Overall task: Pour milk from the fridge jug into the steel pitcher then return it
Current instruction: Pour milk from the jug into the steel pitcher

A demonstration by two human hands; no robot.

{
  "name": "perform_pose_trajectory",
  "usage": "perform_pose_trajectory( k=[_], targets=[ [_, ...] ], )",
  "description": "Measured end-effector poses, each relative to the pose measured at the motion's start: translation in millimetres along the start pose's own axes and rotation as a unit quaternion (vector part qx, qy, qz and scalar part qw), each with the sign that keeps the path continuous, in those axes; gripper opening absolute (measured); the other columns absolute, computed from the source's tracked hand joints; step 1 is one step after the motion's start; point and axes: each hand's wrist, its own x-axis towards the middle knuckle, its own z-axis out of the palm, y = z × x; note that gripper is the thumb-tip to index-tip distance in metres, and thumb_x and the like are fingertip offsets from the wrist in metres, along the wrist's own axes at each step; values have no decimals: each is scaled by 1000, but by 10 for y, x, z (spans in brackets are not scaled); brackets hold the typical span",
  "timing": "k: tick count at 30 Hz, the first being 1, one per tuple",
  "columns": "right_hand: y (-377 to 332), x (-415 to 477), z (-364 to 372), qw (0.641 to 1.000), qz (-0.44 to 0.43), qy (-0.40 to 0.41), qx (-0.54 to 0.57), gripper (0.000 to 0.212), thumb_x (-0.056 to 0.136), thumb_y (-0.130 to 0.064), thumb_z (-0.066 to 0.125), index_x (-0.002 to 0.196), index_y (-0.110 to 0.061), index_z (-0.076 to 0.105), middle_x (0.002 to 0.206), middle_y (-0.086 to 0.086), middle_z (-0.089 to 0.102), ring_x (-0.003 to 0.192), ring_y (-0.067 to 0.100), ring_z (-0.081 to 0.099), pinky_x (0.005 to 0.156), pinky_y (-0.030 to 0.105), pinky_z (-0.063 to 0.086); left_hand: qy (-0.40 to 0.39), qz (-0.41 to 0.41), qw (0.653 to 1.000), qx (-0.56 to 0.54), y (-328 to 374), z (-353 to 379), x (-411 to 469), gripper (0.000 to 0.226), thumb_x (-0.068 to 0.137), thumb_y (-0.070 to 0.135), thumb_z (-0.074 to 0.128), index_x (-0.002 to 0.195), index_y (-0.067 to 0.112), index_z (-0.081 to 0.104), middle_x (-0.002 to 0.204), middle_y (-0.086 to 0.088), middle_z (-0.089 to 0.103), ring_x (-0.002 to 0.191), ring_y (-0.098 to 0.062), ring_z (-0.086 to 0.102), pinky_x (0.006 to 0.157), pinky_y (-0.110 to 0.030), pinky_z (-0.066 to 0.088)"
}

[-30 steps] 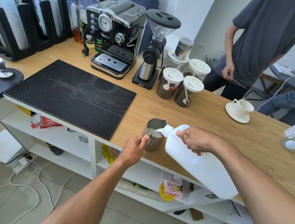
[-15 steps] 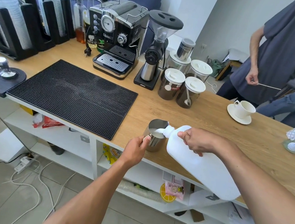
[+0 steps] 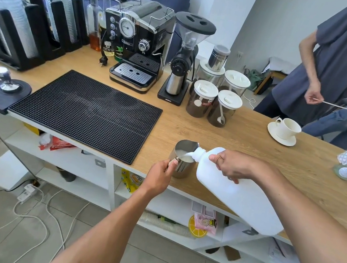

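While milk was poured from the jug (image 3: 234, 198), gripped by the right hand (image 3: 229, 166), the pitcher (image 3: 183, 158), clasped by the left hand (image 3: 159, 175), was judged part-filled, its return unstarted.

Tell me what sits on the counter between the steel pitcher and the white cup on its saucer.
Head view: only bare wooden counter between steel pitcher and white cup; the tilted milk jug lies nearer, below that line.
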Motion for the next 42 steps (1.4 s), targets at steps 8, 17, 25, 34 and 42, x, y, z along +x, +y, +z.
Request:
perform_pose_trajectory(
  k=[8, 17, 25, 34, 42],
  targets=[
    [8, 23, -6, 1000, 3, 0, -4, 44, 102, -49, 24, 71, -23, 41, 66, 12, 65, 59, 20, 57, 78, 35, 47, 1, -2, 1000, -4, -23, 9, 17, 43, 105, 34, 44, 66, 20, 34, 61, 10, 30, 55, -5, 26, 52, -24, 24],
    [15, 37, -20, 1000, 1, -5, -17, 47, 101, -52, 23, 72, -21, 43, 67, 12, 65, 60, 21, 57, 80, 37, 46, 0, -2, 1000, -2, -8, 0, 6, 45, 105, 35, 44, 64, 23, 34, 56, 15, 31, 53, -3, 27, 51, -23, 24],
    [16, 24, -13, 1000, -3, -4, -10, 45, 102, -50, 23, 73, -20, 43, 68, 12, 64, 59, 21, 57, 77, 36, 48, 3, 2, 1000, 0, -31, 5, 11, 44, 105, 37, 43, 65, 22, 32, 59, 14, 29, 57, -7, 26, 55, -29, 24],
    [16, 36, -19, 1000, -4, -10, -7, 48, 101, -53, 23, 76, -18, 45, 68, 12, 63, 59, 21, 58, 80, 37, 48, 5, 6, 1000, -2, -51, 14, 19, 45, 105, 37, 44, 65, 22, 30, 59, 14, 27, 56, -7, 24, 54, -28, 21],
    [-6, 35, -30, 1000, -2, -14, -15, 49, 101, -51, 23, 80, -14, 48, 72, 15, 63, 57, 21, 58, 79, 36, 47, 6, 8, 1000, 2, -71, 21, 33, 44, 105, 36, 43, 66, 21, 30, 59, 14, 26, 57, -8, 24, 53, -27, 20]
  ],
)
